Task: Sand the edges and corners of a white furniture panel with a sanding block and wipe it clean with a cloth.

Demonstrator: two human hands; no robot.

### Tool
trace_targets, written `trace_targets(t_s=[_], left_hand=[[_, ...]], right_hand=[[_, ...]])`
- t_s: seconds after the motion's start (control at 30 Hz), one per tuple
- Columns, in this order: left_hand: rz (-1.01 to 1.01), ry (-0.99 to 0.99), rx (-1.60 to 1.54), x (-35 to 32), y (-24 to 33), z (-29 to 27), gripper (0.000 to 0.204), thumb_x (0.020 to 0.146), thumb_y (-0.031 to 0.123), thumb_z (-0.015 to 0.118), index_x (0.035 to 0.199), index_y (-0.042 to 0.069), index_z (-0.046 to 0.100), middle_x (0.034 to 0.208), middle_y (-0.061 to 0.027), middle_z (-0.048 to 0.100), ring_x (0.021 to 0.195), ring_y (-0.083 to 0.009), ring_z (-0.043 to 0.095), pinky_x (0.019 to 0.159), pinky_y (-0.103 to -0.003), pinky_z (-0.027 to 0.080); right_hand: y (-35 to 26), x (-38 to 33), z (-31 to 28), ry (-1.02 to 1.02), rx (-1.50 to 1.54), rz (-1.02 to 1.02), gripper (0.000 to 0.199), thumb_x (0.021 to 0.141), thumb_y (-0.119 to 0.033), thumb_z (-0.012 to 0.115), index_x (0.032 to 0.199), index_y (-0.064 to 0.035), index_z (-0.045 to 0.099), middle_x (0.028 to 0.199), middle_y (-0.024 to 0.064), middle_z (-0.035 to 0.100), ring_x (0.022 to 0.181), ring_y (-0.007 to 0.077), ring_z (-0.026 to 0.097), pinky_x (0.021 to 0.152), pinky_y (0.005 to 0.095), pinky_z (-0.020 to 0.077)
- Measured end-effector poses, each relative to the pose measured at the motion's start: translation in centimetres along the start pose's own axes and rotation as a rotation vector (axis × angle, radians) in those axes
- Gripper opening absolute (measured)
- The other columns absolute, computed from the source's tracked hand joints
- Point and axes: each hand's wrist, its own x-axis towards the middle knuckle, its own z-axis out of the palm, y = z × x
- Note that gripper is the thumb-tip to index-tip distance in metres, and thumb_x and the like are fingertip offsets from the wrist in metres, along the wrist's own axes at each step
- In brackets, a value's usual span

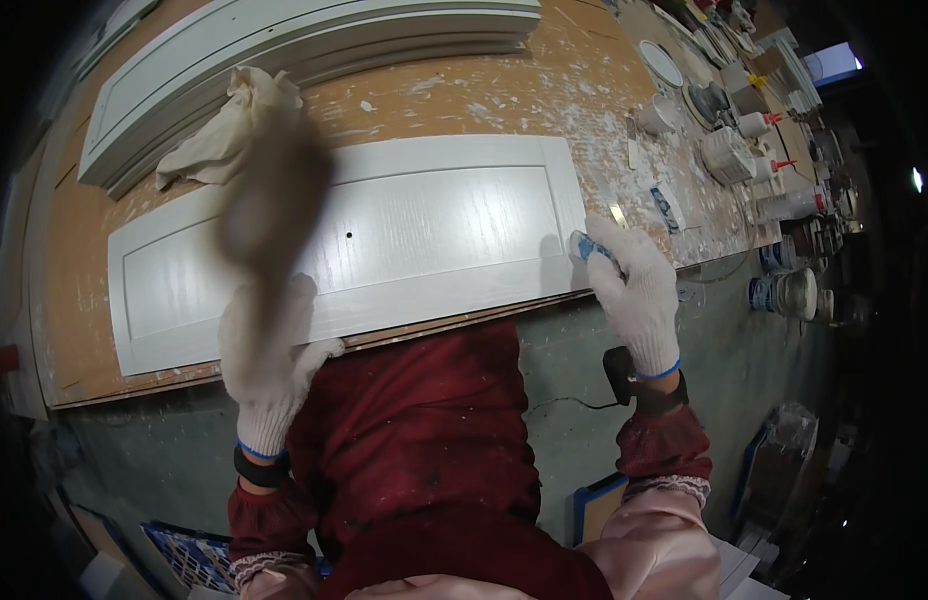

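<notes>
A white cabinet door panel [424,240] with a raised border and a small dark hole lies on the workbench in front of me. My left hand [266,350], in a white knit glove, rests on its near edge toward the left, thumb spread from the fingers. A brown blur crosses the view and hides part of that hand. At the panel's right end my right hand [634,290], gloved too, is closed around a small blue piece [592,247]. That piece touches the panel's edge; the fingers cover most of it, so its kind is unclear.
Stacked white panels [314,40] lie at the back left, with a crumpled cream cloth [239,115] against them. The paint-spotted workbench [434,100] holds tubs, a white container [729,155] and red-tipped bottles [759,124] at the right. Cans [789,293] stand beyond its right side.
</notes>
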Motion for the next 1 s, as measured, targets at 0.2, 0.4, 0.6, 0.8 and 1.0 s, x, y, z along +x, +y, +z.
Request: trace_targets(t_s=[0.2,0.4,0.6,0.8,1.0], left_hand=[[-0.02,-0.033,-0.025,0.9,0.2,0.5,0.064,0.065,0.042,0.077,0.115,0.005,0.064,0.094,-0.0101,0.062,0.085,-0.0275,0.057,0.074,-0.038,0.047],[-0.073,-0.036,-0.037,0.3,-0.2,-1.0,0.065,0.062,0.043,0.076,0.113,0.003,0.064,0.09,-0.0101,0.06,0.081,-0.0284,0.057,0.073,-0.039,0.046],[0.003,0.023,-0.094,0.5,-0.5,-0.4,0.065,0.055,0.04,0.077,0.109,0.006,0.064,0.088,-0.0054,0.058,0.079,-0.0252,0.056,0.072,-0.038,0.047],[-0.074,0.009,0.001,-1.3,0.5,-1.3,0.066,0.059,0.041,0.078,0.115,0.011,0.061,0.093,-0.0011,0.054,0.087,-0.0215,0.054,0.075,-0.035,0.047],[-0.157,-0.079,0.001,-2.5,2.5,-1.2,0.069,0.061,0.042,0.079,0.12,0.012,0.059,0.098,-0.002,0.056,0.089,-0.0218,0.055,0.074,-0.035,0.048]], right_hand=[[0.2,0.3,-0.1,-0.036,-0.026,-0.022,0.034,0.08,-0.011,0.059,0.113,-0.0099,0.066,0.083,0.0137,0.062,0.079,0.0301,0.061,0.07,0.0371,0.0485],[-0.5,0.8,0.5,-0.01,0.037,-0.097,0.031,0.081,-0.009,0.06,0.111,-0.0059,0.066,0.083,0.015,0.062,0.076,0.0315,0.06,0.069,0.0386,0.0476],[2.5,-0.9,-0.2,-0.003,0.098,-0.25,0.03,0.079,-0.003,0.058,0.108,0.0049,0.065,0.086,0.0171,0.062,0.08,0.0265,0.062,0.072,0.0362,0.0492],[0.2,-3.3,-1.2,-0.083,0.503,0.126,0.031,0.091,-0.009,0.061,0.118,0.0047,0.062,0.096,0.0087,0.067,0.075,0.0122,0.056,0.069,0.0239,0.0453],[-3.6,-5.6,0.7,-0.374,0.84,0.31,0.034,0.089,-0.009,0.064,0.119,0.0071,0.061,0.097,0.0066,0.066,0.071,0.0084,0.051,0.064,0.0215,0.0412]])
